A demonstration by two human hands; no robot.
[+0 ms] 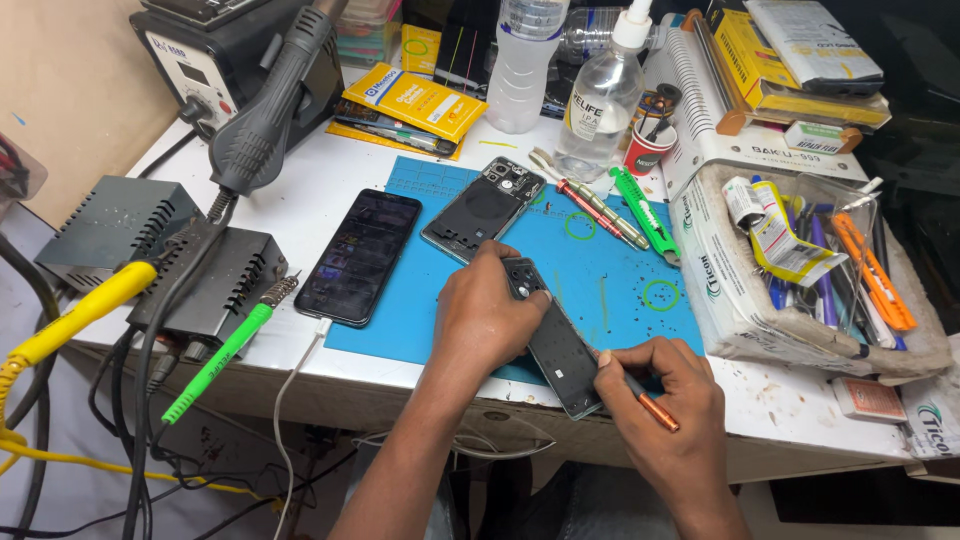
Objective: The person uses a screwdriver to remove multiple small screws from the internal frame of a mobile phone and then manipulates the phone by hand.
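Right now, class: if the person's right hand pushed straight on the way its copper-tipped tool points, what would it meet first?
The right hand aims its copper tool up-left, so it would first meet the dark phone frame held by the left hand. The tip seems already at its edge, though depth is unclear.

I count two hands, my left hand (485,315) and right hand (660,385). Under them lies one opened phone body (555,340); beyond my left hand, one phone back cover (482,210) and one dark-screened phone (360,255). Further off stand two clear bottles, the larger bottle (525,60) and the pump bottle (600,100). Beyond my right hand lies one green cutter (645,213).
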